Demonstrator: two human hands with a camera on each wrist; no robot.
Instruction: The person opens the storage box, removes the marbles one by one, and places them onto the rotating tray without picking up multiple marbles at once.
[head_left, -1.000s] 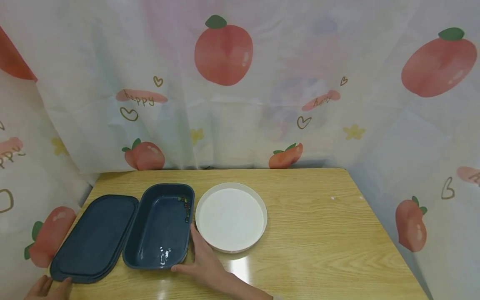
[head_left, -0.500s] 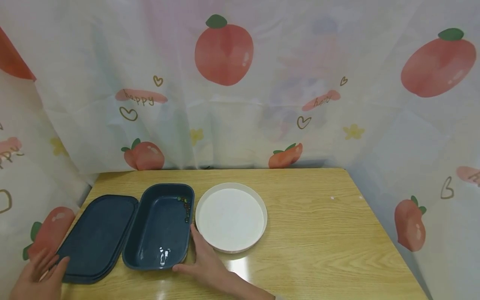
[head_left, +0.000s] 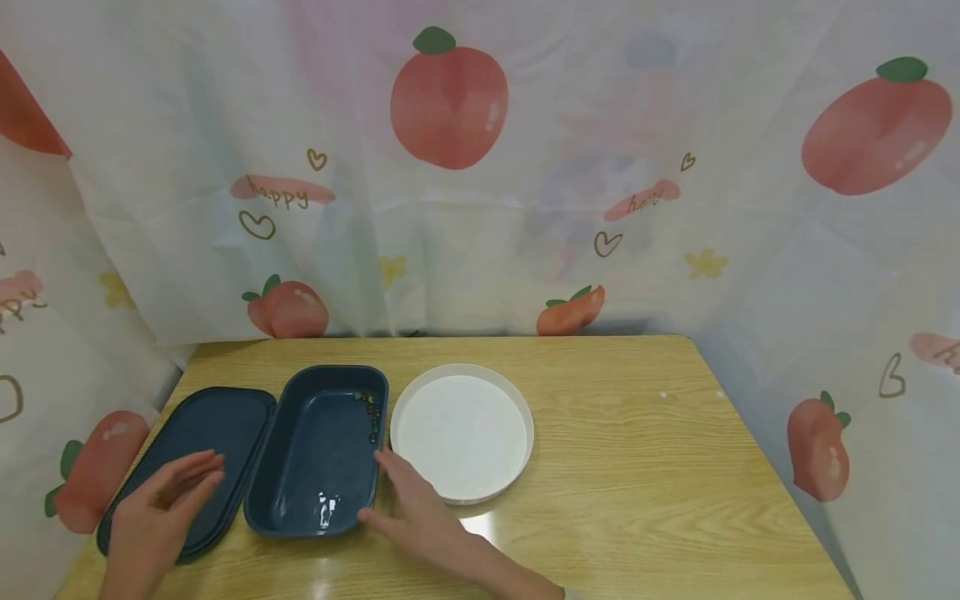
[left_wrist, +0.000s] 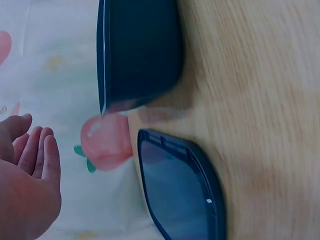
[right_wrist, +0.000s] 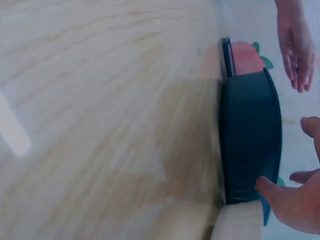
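Note:
A dark blue rectangular box (head_left: 315, 467) stands on the table, with several small dark and green bead-like balls (head_left: 373, 417) along its right inner wall. Its flat dark blue lid (head_left: 217, 425) lies just left of it. Above the near part of the lid hovers my left hand (head_left: 153, 512), fingers loosely bent and holding nothing. My right hand (head_left: 420, 508) is at the box's near right corner, thumb and fingers spread; whether they still touch the rim I cannot tell. The right wrist view shows this hand (right_wrist: 300, 195) beside the box wall (right_wrist: 250, 130).
A shallow round white tray (head_left: 461, 437) sits to the right of the box, close against it. Wood-grain tabletop (head_left: 637, 467) extends to the right. A fruit-printed curtain (head_left: 480, 208) hangs behind the table and along both sides.
My left hand has left the lid's near edge, risen and moved right over the lid. My right hand has shifted slightly right, its thumb sliding along the box corner.

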